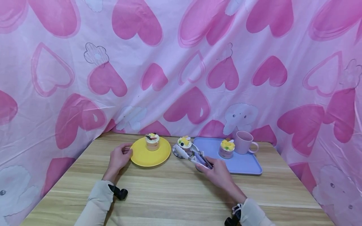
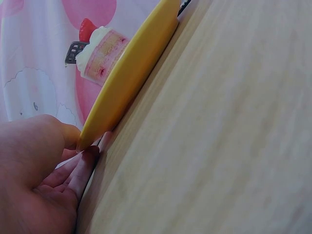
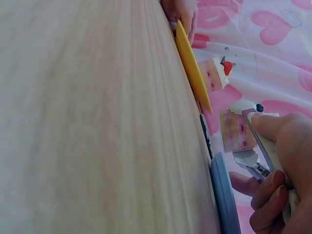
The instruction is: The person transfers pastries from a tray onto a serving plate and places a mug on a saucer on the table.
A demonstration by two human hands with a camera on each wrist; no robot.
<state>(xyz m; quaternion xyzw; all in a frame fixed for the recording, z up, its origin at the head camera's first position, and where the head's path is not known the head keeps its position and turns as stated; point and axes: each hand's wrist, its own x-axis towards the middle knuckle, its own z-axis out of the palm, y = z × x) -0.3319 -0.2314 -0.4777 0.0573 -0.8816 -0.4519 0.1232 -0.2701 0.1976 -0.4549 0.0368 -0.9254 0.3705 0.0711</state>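
My left hand [image 1: 120, 157] pinches the near-left rim of a yellow plate [image 1: 144, 160], thumb on top and fingers beneath, as the left wrist view shows. On that plate stands a small cake cup [image 1: 152, 142] with cream and a red piece on top. My right hand [image 1: 217, 172] grips a pair of tongs [image 1: 205, 161]. The tong tips lie around a second cake cup [image 1: 184, 142], topped with yellow fruit and a dark berry. Under this cake is a checked coaster [image 1: 177, 154]; in the right wrist view a small gap shows between cake and coaster.
To the right, a blue-lilac tray [image 1: 243, 168] carries a third cake cup [image 1: 227, 149] and a pink mug [image 1: 244, 143]. A pink heart-patterned curtain [image 1: 181, 78] hangs behind the wooden table [image 1: 164, 194].
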